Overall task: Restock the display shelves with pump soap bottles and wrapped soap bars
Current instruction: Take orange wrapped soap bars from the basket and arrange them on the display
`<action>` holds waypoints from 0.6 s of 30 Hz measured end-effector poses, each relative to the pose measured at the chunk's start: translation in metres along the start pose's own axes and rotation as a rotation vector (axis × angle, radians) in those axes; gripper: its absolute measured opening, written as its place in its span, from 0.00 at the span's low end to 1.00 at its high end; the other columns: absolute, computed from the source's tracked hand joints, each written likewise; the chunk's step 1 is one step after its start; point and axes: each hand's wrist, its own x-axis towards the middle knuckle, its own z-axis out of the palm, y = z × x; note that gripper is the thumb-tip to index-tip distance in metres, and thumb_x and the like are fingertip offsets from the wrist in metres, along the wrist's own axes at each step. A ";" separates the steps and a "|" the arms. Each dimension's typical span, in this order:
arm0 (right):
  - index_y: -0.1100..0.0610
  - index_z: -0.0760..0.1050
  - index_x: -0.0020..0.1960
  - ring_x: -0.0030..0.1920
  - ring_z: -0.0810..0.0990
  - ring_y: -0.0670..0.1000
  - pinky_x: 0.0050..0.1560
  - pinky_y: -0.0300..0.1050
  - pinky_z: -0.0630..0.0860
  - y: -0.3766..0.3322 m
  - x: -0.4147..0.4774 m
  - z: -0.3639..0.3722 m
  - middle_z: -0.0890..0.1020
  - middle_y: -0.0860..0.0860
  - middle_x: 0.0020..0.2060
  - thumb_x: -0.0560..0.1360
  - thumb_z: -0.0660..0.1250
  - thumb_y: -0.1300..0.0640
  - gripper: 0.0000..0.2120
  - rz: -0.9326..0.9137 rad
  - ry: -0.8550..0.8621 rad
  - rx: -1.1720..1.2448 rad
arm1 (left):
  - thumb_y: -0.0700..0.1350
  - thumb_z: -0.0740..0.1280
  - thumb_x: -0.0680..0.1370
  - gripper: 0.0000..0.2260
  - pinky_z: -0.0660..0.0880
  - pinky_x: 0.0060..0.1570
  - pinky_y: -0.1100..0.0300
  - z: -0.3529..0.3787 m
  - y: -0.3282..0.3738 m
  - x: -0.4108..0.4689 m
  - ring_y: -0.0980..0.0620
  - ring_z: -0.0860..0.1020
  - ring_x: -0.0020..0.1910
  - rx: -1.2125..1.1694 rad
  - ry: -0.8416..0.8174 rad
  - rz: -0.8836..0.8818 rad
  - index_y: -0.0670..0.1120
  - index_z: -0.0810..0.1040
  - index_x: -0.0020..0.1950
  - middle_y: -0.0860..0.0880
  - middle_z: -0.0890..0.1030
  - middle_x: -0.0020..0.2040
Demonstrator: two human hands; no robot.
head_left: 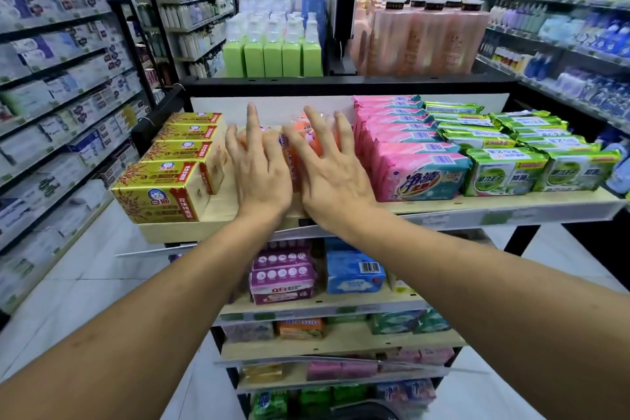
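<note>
Four gold boxes of soap stand in a row at the left end of the shelf. Just right of them I have my left hand lying flat on the orange packs. Its fingers are straight and spread wide, and they point to the back of the shelf. My right hand lies close beside it, also on the orange packs, with its fingers spread the same way. Neither hand pinches or curls round a pack. I cannot tell if the two hands touch.

These orange packs of wrapped soap sit in the middle of the shelf, between the gold boxes and the pink packs. My hands hide most of them. The pink packs stand in a tight row just right of my right hand. Next come the green packs, in two rows, out to the right end.

Up behind the shelf, green pump bottles stand on the left and pink pump bottles on the right.
</note>
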 end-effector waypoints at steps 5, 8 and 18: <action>0.44 0.62 0.76 0.78 0.48 0.61 0.73 0.56 0.62 -0.005 0.003 -0.005 0.52 0.52 0.80 0.75 0.64 0.57 0.31 0.053 0.054 -0.015 | 0.57 0.58 0.82 0.28 0.47 0.77 0.50 -0.002 -0.003 0.001 0.48 0.52 0.79 0.079 0.040 0.037 0.54 0.55 0.80 0.42 0.56 0.80; 0.48 0.72 0.65 0.69 0.65 0.59 0.61 0.52 0.71 -0.011 0.003 -0.011 0.68 0.54 0.69 0.70 0.72 0.55 0.25 0.138 0.215 -0.110 | 0.61 0.64 0.78 0.33 0.52 0.74 0.56 -0.004 -0.003 0.000 0.47 0.58 0.77 0.091 0.090 0.061 0.50 0.60 0.78 0.43 0.61 0.78; 0.53 0.72 0.64 0.62 0.67 0.58 0.51 0.50 0.74 -0.007 -0.014 0.001 0.68 0.56 0.63 0.78 0.63 0.52 0.15 0.081 0.085 -0.014 | 0.45 0.56 0.84 0.18 0.52 0.76 0.55 0.002 -0.003 0.003 0.47 0.57 0.78 0.116 0.147 0.023 0.45 0.73 0.72 0.44 0.61 0.78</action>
